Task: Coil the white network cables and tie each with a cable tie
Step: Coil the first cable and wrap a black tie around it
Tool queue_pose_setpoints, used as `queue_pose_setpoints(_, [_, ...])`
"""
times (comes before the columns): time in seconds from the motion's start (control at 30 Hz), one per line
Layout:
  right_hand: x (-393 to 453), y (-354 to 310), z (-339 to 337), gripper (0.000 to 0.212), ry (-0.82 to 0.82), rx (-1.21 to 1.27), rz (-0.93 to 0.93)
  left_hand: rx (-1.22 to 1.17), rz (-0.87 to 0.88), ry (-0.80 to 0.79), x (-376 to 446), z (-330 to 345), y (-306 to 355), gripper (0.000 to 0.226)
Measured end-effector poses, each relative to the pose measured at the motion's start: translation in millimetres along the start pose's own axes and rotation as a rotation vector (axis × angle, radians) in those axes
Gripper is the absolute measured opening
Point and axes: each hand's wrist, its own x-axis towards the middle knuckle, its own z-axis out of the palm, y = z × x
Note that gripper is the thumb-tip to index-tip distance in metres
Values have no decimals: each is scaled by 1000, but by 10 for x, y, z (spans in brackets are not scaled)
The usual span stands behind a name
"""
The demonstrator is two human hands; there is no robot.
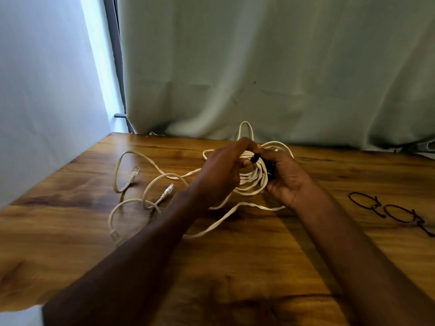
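Note:
A coiled white network cable (251,177) is held up just above the wooden table (247,260), between both hands. My left hand (223,170) grips the coil from the left, fingers curled over its top. My right hand (288,178) holds the coil's right side, and a black cable tie (255,158) wraps the strands near the top. More white cable (150,187) lies loose and tangled on the table to the left, with plug ends (134,172) showing.
Two black cable ties (397,214) bent into loops lie on the table at the right. A pale green curtain (270,67) hangs behind the table's far edge. A white wall stands at the left.

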Motion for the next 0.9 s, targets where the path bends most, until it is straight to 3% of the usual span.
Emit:
queue_pose_setpoints(0.17, [38, -25, -48, 24, -6, -28, 52, 88, 126, 28, -5, 11, -34, 40])
queue_pose_setpoints(0.33, [130, 57, -75, 31, 69, -183, -25, 99, 58, 50, -1, 15, -52, 31])
queue_pose_setpoints(0.4, [166, 97, -76, 36, 141, -289, -142, 95, 3, 74, 5, 12, -11, 28])
queue_pose_setpoints(0.5, [127, 111, -30, 27, 204, -587, -483, 105, -154, 77, 11, 24, -27, 27])
queue_pose_setpoints(0.57, [97, 126, -4, 9, 155, -889, -767, -2, -319, 93, 26, 23, -44, 25])
queue_pose_setpoints(0.67, [142, 189, -35, 18, 98, -1260, -1046, -325, -540, 76, 67, -33, 1, 22])
queue_pose_setpoints(0.9, [162, 144, -106, 18, 111, -1208, -1005, -656, -755, 64, 112, -155, 65, 17])
